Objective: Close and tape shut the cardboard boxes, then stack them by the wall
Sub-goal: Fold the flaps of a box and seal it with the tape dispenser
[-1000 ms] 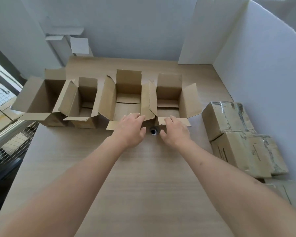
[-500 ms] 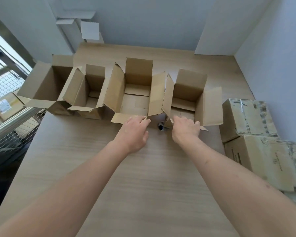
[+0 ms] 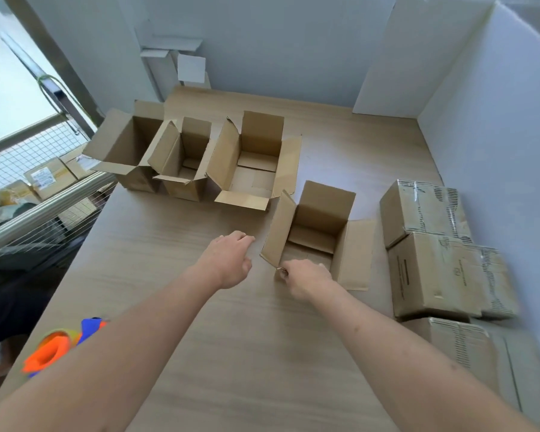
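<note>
One open box [image 3: 320,232] pulled nearer, right hand [image 3: 307,277] gripping its flap

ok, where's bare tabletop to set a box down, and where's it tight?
Free: the wide strip of table between the forearms, and the far stretch between the open-box row and the white wall panel. Crowded: right edge, with taped boxes beside the pulled-out open box, and the near-left corner by the tape dispenser.
</note>
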`<state>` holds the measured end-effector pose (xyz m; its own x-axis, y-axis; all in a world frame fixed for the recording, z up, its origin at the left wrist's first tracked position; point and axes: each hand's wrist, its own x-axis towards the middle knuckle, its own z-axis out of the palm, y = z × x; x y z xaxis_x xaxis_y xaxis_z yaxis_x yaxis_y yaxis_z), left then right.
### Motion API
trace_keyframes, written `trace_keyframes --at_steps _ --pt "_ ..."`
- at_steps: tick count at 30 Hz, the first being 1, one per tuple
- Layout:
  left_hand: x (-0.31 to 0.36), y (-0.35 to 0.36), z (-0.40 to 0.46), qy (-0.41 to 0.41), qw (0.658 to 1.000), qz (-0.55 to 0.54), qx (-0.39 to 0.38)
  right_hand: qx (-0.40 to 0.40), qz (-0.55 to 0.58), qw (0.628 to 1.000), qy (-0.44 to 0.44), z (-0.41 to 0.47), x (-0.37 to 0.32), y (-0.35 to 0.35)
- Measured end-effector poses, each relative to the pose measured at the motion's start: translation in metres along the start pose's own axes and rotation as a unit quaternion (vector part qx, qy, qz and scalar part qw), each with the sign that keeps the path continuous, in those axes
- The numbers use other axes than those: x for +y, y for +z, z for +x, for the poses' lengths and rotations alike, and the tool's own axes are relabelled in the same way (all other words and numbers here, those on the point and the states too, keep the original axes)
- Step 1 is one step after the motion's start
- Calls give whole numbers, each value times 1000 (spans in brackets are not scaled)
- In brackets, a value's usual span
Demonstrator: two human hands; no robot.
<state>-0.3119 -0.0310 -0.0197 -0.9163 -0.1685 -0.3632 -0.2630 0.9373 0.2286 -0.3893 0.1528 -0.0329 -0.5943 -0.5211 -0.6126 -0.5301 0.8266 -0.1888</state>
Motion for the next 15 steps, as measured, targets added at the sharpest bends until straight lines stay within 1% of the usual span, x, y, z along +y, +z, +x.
trace_keyframes --at_steps 2,4,9,11,15 --pt "-12 4 -13 -13 1000 -7 -6 -34 11 999 -30 -9 -12 10" --pt "-28 8 -26 -27 999 -16 -12 -61 16 997 -42 -15 -27 21" --pt "-74 17 -57 -35 999 -33 -23 -95 0 994 -57 -33 -79 41" --pt "-91 16 -71 -27 999 -34 -22 -96 -37 993 -51 -35 -103 51" --pt "-137 17 -99 -21 998 -52 -14 -71 -117 990 -33 -38 -149 74"
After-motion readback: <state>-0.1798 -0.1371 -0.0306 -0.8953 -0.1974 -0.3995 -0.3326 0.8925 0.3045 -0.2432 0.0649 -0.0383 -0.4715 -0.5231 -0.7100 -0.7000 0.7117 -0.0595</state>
